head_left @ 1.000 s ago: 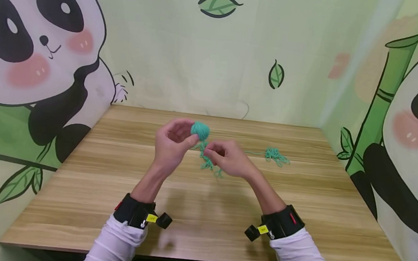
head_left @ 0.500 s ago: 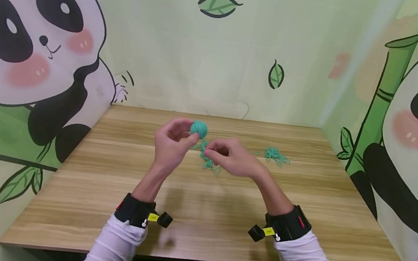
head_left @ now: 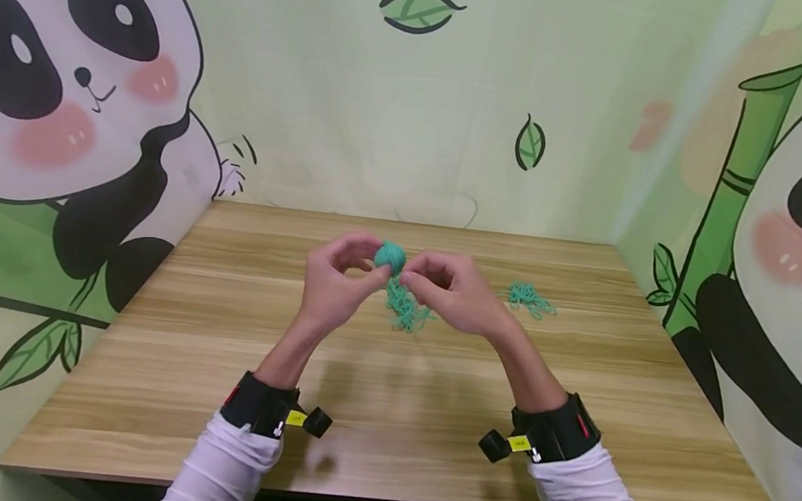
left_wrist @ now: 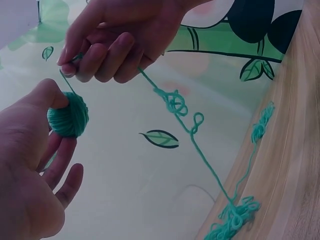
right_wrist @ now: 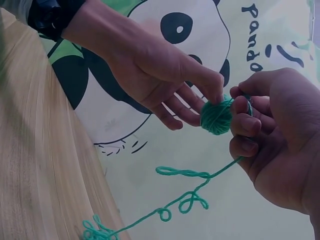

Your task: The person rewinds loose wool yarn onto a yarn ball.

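A small ball of teal yarn [head_left: 390,257] is held up above the table between the thumb and fingers of my left hand [head_left: 337,285]. Close on its right, my right hand [head_left: 458,291] pinches the yarn strand with thumb and forefinger; the left wrist view shows a short length [left_wrist: 67,82] running from that pinch to the ball [left_wrist: 70,115]. From under the right hand's curled fingers the strand [right_wrist: 185,197] hangs down, with loops and a small tangle on it. It leads to a loose heap of yarn [left_wrist: 235,220] on the tabletop.
A second loose heap of teal yarn [head_left: 529,299] lies on the wooden table [head_left: 384,440] to the right, joined by a strand to the first heap. A panda-printed backdrop [head_left: 451,167] stands behind the table.
Over the last half second, the left hand and the yarn ball have shifted slightly right and down. The right hand has risen a little toward the ball, after an earlier small move rightward.
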The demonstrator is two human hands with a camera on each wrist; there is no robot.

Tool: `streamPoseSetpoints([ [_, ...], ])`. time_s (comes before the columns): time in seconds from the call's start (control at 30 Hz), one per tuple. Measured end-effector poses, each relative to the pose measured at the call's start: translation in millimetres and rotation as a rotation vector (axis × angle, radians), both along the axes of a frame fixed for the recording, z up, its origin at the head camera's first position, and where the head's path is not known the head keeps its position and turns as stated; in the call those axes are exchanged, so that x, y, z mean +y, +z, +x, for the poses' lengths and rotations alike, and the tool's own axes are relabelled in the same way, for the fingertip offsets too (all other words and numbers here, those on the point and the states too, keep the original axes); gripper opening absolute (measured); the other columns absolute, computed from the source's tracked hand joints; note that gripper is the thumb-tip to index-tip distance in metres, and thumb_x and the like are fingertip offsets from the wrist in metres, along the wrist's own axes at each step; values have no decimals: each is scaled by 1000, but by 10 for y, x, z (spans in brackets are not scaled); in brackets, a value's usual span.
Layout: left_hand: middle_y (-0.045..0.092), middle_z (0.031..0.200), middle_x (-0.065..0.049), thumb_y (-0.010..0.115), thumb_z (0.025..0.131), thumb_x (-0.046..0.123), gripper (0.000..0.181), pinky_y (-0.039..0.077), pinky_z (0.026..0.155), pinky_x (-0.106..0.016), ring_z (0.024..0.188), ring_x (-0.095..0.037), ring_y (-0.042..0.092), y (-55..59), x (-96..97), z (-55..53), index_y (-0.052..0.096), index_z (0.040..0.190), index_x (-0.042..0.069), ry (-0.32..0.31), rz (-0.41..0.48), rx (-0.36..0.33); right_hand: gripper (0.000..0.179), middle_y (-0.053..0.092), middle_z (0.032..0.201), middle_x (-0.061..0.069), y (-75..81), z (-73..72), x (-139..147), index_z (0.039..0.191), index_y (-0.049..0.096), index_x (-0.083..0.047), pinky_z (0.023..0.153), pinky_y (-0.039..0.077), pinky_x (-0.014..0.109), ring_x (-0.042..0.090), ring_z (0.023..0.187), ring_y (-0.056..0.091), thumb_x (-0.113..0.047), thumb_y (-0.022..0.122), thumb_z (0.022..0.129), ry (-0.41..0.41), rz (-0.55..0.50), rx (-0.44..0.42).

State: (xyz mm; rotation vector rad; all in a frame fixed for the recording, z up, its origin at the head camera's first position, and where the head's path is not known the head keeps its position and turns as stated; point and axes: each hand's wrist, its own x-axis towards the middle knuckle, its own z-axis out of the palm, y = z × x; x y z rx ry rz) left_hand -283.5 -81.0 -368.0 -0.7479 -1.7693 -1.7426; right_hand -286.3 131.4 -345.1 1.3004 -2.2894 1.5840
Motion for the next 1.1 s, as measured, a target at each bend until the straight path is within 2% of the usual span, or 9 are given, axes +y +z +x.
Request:
streamPoseSetpoints([
  [0.13,72,96,-28,77,81,-11,25,57,74,-58,85,-34,69,-4,3,7,70,105,-15,-15,-26,17,13,55,71,5,2,3,4,104,71,-1,47,36,20,18,56,46,-7,59,104,-21,-32,11],
  [0.2,72,98,-29,77,81,-11,26,58,78,-59,86,-37,69,-15,0,1,69,106,-15,-40,-29,20,14,55,71,6,2,3,5,105,71,0,47,35,20,18,55,45,-7,59,104,-34,-50,10],
  [0.3,71,102,-30,75,82,-13,28,60,83,-54,90,-39,71,-31,-2,-7,68,109,-16,-107,-22,0,15,55,72,7,4,-2,5,106,71,4,46,35,20,18,55,44,-7,60,103,-49,-76,-3],
  [0.43,70,105,-27,74,83,-14,31,62,82,-48,95,-38,72,-47,-3,-4,66,113,-14,-179,-19,-35,15,55,73,8,-4,-10,10,107,71,5,46,36,19,17,56,45,-6,60,104,-56,-99,-24],
  [0.67,66,111,-15,74,84,-16,37,60,84,-57,105,-39,68,-67,4,4,62,119,-14,-260,-2,-48,14,53,73,12,-30,-30,28,108,69,7,45,37,20,17,54,44,2,56,103,-44,-156,-37],
  [0.87,60,121,-19,74,84,-17,40,63,85,-42,110,-37,67,-177,-5,-97,63,122,-8,-304,-5,-40,13,54,70,8,-14,-31,41,105,69,4,45,36,19,17,53,43,-1,58,104,-43,-183,-33],
  [1.03,63,124,-16,76,87,-9,40,61,89,-44,111,-36,65,-244,-20,-166,64,125,-2,-343,-39,-30,14,54,68,9,-10,-46,55,105,69,4,44,36,19,18,52,43,-4,58,104,-42,-198,-19],
  [1.1,66,122,-13,77,88,-4,39,61,88,-45,111,-34,65,-247,-21,-173,64,125,0,-335,-64,-20,14,54,68,8,-12,-53,61,105,69,4,44,36,19,18,52,43,-5,58,104,-40,-207,-17],
])
